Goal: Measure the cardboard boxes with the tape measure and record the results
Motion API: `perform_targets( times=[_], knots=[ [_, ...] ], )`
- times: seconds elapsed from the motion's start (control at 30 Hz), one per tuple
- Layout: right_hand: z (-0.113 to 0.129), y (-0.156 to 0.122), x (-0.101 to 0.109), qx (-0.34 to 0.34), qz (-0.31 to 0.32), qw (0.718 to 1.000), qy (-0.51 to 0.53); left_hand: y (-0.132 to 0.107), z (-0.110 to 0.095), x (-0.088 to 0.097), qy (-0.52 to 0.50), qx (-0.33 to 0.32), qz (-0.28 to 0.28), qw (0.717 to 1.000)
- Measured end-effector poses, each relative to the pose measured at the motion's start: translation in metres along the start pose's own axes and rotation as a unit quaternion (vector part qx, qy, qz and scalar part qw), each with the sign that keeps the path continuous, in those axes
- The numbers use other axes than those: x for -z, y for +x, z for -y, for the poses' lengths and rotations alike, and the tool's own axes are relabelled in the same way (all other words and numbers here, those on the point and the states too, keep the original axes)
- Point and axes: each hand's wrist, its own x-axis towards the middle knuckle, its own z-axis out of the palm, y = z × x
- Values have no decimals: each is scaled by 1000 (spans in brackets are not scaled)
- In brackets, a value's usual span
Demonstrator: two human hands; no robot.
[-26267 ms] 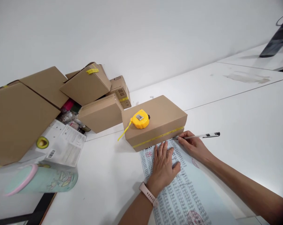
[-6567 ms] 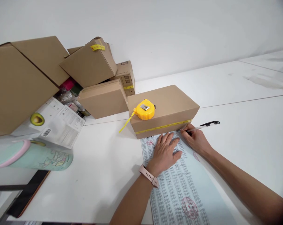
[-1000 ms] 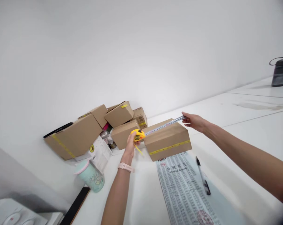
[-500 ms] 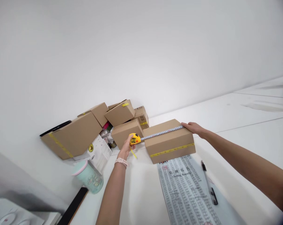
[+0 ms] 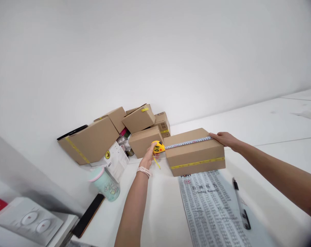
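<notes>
A brown cardboard box (image 5: 196, 156) with a yellow tape strip lies on the white table (image 5: 273, 130). My left hand (image 5: 150, 157) grips the yellow tape measure case (image 5: 158, 146) at the box's left end. The tape blade (image 5: 187, 142) runs along the box's top to its right end, where my right hand (image 5: 225, 139) pinches the blade's tip against the corner. A pink watch sits on my left wrist.
A printed sheet (image 5: 209, 206) lies in front of the box with a pen (image 5: 240, 209) on it. A heap of cardboard boxes (image 5: 114, 133) stands at the back left against the wall. A mint cup (image 5: 105, 181), a white carton (image 5: 115, 161) and a black phone (image 5: 90, 216) lie nearby.
Both hands have lowered the stretched tape onto the box's top; a second ago it hung above it. The view has shifted slightly to the left.
</notes>
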Motion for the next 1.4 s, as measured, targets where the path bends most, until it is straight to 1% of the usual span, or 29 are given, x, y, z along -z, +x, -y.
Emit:
perform_targets(
  times=[0.07, 0.13, 0.2, 0.27, 0.3, 0.33, 0.37, 0.4, 0.43, 0.47, 0.5, 0.53, 0.57, 0.63, 0.7, 0.77, 0.83, 0.9, 0.97, 1.07, 1.17, 1.3, 1.4],
  knots=[
    [4, 1, 2, 6, -19, 1000, -21, -5, -7, -1, -3, -18, 13, 1000],
    [12, 2, 9, 16, -29, 999, -28, -19, -17, 1, -5, -39, 43, 998],
    [27, 2, 20, 36, -29, 999, -13, -43, -26, 4, 1, -49, 92, 994],
    [47, 0, 31, 72, -21, 997, 17, -75, -24, 2, 21, -37, 160, 986],
    [58, -2, 36, 93, -12, 995, 30, -94, -18, -2, 31, -22, 196, 980],
    [69, -5, 39, 123, 11, 991, 40, -112, -8, -8, 40, -4, 244, 969],
    [80, -9, 40, 155, 41, 986, 39, -130, 5, -16, 40, 30, 325, 944],
    [89, -12, 38, 182, 69, 980, 32, -147, 20, -27, 21, 58, 381, 923],
    [96, -15, 34, 201, 96, 975, 20, -161, 36, -40, -22, 72, 407, 910],
    [100, -17, 29, 211, 115, 971, 7, -173, 51, -53, -87, 71, 410, 905],
    [103, -19, 22, 213, 125, 969, -4, -182, 63, -67, -143, 71, 396, 904],
    [103, -19, 14, 209, 127, 970, -9, -187, 71, -80, -186, 61, 357, 913],
    [102, -18, 6, 200, 123, 972, -11, -191, 74, -93, -222, 58, 323, 918],
    [95, -13, -9, 185, 102, 977, -14, -190, 69, -113, -260, 63, 258, 928],
    [86, -7, -21, 169, 82, 982, -28, -182, 53, -128, -266, 80, 212, 937],
    [80, -3, -30, 161, 76, 982, -54, -171, 35, -138, -258, 102, 175, 945],
    [78, 1, -38, 158, 77, 981, -88, -159, 22, -145, -248, 134, 142, 949],
    [78, 6, -44, 164, 79, 975, -126, -149, 16, -151, -241, 159, 118, 950],
    [79, 12, -50, 178, 81, 967, -161, -142, 14, -155, -236, 171, 108, 950],
    [78, 23, -59, 204, 81, 954, -205, -139, 14, -158, -231, 183, 109, 949],
    [73, 27, -64, 229, 76, 940, -240, -141, 20, -159, -230, 181, 114, 949],
    [68, 23, -65, 263, 72, 925, -263, -142, 37, -160, -241, 138, 128, 952],
    [68, 18, -66, 268, 70, 924, -262, -139, 47, -166, -249, 112, 136, 952]
  ],
)
